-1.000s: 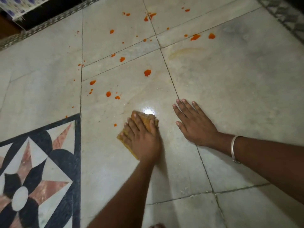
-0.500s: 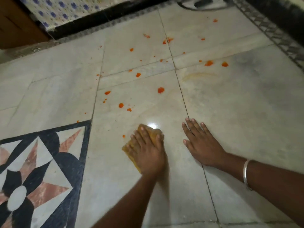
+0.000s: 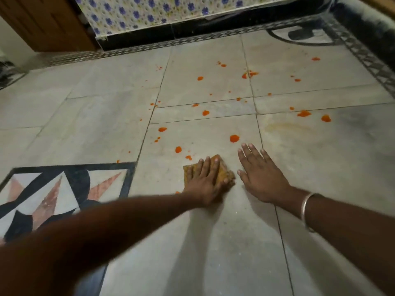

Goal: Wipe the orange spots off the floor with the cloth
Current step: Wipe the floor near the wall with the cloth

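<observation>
Cloth (image 3: 222, 170) lay at frame centre under the flat, pressing left hand (image 3: 204, 183), the right hand (image 3: 259, 178) spread on bare floor (image 3: 213, 242) beside it, and firm overlapping pushes toward the nearest orange spots (image 3: 188, 157) just above looked wisest.

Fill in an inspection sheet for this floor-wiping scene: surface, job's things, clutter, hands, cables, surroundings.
Surface: pale stone floor, with a dark star inlay at left.
Job's things: yellow cloth flat on the floor; orange spots scattered beyond it, unwiped.
Clutter: nothing seen.
Hands: left hand presses the cloth with straight fingers; right hand flat on the floor beside it, bangle on its wrist.
Cables: nothing seen.
Surroundings: flowered fabric, wooden panel, patterned border, unclear dark ring far right.
</observation>
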Demonstrator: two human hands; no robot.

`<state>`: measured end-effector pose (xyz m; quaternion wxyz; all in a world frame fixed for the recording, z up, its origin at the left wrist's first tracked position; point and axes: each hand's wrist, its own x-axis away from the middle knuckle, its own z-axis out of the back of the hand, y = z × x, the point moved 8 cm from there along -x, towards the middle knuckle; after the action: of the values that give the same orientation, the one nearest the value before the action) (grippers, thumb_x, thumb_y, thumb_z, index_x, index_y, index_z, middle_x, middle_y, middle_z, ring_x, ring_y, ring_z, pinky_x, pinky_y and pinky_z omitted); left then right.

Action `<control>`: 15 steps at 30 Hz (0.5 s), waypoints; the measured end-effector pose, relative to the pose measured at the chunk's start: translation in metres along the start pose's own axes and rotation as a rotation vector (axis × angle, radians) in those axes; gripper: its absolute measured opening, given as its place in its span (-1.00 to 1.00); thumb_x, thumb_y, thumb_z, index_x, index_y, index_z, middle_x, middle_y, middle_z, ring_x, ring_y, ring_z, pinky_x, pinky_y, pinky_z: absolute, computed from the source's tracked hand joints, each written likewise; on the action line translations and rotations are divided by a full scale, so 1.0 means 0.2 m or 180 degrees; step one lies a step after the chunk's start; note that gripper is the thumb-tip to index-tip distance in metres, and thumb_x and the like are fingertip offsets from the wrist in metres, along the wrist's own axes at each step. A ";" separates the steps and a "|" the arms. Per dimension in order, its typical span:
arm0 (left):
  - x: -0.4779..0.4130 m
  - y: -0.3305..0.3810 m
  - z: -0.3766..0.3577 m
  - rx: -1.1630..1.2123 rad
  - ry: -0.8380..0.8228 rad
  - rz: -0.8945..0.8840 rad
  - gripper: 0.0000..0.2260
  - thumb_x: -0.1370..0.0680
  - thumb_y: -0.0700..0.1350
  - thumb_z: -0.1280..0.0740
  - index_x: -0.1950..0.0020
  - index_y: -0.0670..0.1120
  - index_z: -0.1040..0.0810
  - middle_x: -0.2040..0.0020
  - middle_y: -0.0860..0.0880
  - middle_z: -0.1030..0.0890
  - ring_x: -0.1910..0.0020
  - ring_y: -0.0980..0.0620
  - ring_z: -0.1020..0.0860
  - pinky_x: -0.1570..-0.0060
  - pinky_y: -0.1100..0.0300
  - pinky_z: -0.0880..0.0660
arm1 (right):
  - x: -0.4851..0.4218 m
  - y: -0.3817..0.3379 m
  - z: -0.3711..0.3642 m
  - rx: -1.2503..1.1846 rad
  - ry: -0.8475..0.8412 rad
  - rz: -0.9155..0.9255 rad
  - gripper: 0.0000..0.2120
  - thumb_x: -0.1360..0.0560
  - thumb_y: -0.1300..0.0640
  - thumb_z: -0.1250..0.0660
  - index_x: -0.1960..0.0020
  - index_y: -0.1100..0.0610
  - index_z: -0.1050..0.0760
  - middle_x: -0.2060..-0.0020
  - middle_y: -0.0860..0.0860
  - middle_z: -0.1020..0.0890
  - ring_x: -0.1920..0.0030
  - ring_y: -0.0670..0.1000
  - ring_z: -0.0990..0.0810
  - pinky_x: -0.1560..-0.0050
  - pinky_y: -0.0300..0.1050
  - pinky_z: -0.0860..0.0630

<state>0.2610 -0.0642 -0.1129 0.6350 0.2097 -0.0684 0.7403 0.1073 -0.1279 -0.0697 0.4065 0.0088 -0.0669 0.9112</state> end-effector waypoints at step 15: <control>0.04 -0.28 0.07 -0.0070 0.0953 0.0162 -0.35 -0.67 0.24 0.25 -0.70 -0.03 0.16 -0.71 -0.01 0.17 -0.67 0.02 0.23 -0.63 -0.10 0.22 | 0.09 -0.23 -0.31 -0.0497 0.0365 -0.1260 -0.25 -0.63 -0.25 0.26 -0.67 0.17 0.06 -0.66 0.12 0.04 -0.66 0.10 0.11 -0.63 0.16 0.16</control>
<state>0.3173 -0.0511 -0.1064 0.6215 0.0882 0.0136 0.7783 0.1320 -0.0757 -0.1252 0.5800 -0.0616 -0.1109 0.8047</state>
